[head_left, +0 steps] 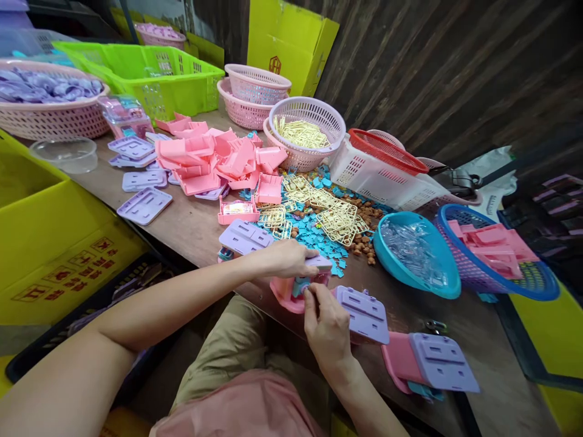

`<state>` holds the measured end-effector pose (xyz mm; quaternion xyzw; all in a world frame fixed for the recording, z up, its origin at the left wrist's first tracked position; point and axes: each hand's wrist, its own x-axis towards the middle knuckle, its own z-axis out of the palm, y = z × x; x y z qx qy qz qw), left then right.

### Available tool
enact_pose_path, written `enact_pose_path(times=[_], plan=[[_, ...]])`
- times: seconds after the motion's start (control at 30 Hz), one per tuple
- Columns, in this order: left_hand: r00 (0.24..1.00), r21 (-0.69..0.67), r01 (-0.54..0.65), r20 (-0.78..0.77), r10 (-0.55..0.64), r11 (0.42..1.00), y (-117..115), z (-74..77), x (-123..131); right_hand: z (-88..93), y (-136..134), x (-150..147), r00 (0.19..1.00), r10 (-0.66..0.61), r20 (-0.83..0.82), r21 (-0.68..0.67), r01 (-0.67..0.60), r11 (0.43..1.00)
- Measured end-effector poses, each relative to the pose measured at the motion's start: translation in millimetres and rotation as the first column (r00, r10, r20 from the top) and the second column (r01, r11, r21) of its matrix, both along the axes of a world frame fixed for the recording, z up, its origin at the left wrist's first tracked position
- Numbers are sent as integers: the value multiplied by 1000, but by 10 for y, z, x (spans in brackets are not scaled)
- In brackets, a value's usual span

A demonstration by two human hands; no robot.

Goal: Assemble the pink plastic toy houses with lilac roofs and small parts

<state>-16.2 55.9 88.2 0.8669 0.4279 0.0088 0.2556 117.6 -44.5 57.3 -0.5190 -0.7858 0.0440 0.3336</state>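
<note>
My left hand [291, 260] lies over the lilac top of a pink plastic toy house [294, 302] at the table's front edge, gripping it. My right hand [325, 321] is closed in a pinch at the toy's open front, by a small light-blue part inside; what the fingertips hold is too small to make out. Beside my right hand stands a similar toy with a lilac slotted panel [363, 312]. Another pink one with a lilac panel [444, 361] lies farther right. To the left, a lilac panel [246, 237] tops one more piece, partly behind my left forearm.
Pink plastic parts [214, 155], cream frames [339, 221], blue pieces [314, 237] and brown pieces [364, 246] are heaped ahead. A turquoise basin [450, 285], blue basket [549, 288], lilac basket [337, 115] and green crate [182, 91] surround them. A yellow box [68, 243] stands left.
</note>
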Motion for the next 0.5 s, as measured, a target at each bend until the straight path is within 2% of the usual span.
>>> enact_pose_path(times=[0.1, 0.17, 0.2, 0.23, 0.27, 0.37, 0.5], plan=[[987, 178, 150, 21, -156, 973, -109, -76, -56, 183, 102, 307, 997, 75, -27, -239, -80, 968], [963, 293, 249, 23, -267, 923, -186, -166, -73, 296, 306, 703, 998, -52, 29, -262, 58, 963], [952, 324, 282, 24, -306, 903, -217, -209, -81, 328, 435, 928, 989, -112, 97, -249, 133, 959], [943, 344, 302, 30, -332, 889, -237, -244, -95, 337, 568, 1149, 972, -115, 203, -289, 171, 942], [936, 356, 313, 40, -349, 881, -244, -266, -121, 324, 696, 1349, 945, -34, 324, -376, 162, 912], [935, 357, 307, 60, -350, 882, -178, -250, -328, 187, 972, 1706, 912, 140, 386, -533, 97, 840], [976, 255, 198, 38, -215, 946, -24, -153, -873, -32, 1060, 1706, 884, 294, 363, -631, 1, 775]])
